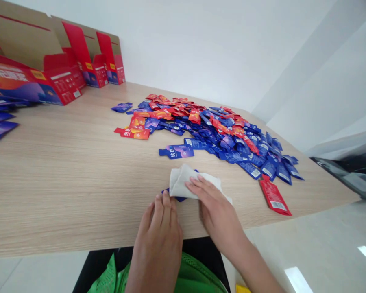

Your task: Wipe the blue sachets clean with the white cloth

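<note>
A blue sachet lies on the table near its front edge, mostly covered by a folded white cloth. My right hand is closed on the cloth, its fingers over the top and pressing it onto the sachet; the thumb is hidden. With its fingers close together, my left hand holds the sachet's narrow end down by the fingertips. Just beyond the cloth lies another blue sachet, face up with its neck to the left.
A wide pile of blue and red sachets spreads across the table's back and right. One red sachet lies near the right front edge. Open red cartons stand at the back left, with more blue sachets before them. A white wall rises behind.
</note>
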`<state>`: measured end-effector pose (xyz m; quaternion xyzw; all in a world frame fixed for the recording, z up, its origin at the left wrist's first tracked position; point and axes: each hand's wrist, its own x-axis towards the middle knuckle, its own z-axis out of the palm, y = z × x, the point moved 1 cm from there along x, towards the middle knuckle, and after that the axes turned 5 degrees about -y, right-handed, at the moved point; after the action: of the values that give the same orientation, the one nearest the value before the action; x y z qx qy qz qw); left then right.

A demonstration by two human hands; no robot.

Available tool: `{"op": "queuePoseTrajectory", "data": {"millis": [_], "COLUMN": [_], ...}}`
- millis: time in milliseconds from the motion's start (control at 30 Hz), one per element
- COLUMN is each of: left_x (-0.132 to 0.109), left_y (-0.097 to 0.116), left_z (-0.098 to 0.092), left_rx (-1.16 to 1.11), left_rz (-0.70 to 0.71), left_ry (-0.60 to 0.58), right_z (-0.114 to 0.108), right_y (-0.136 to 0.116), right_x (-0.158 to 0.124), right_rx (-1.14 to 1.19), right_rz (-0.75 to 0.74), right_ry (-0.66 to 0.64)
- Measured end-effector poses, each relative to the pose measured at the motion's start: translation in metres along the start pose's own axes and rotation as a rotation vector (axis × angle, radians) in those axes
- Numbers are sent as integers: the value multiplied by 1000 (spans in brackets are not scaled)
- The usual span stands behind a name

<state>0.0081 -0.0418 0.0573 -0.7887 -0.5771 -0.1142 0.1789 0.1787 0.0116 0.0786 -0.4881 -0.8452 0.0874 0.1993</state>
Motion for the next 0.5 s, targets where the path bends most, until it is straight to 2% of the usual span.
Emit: {"op": "queuePoseTrajectory", "data": {"millis": [133, 200, 267, 333, 433, 500], "left_x": [-2, -1, 0, 2, 4, 5], "left_y": [4, 6, 6, 4, -1, -3], "left_z": [4, 3, 1, -1, -5, -6], "left_rx": [-40, -46, -37, -15, 7, 18], "left_rz": [-42, -62, -61, -33, 38, 71], "left_ry": [23, 22, 27, 34, 9, -4], "right_z": [-18, -24, -25, -21, -9, -2], "right_y": [50, 56, 45, 21, -17, -25], "right_x": [-17, -19, -17, -11, 3, 10], "right_rx": [-111, -99, -17, 73, 105, 75], "right_rz": [248, 323, 295, 173, -57, -122], "right_ry": [107, 169, 244, 270, 111, 3]}}
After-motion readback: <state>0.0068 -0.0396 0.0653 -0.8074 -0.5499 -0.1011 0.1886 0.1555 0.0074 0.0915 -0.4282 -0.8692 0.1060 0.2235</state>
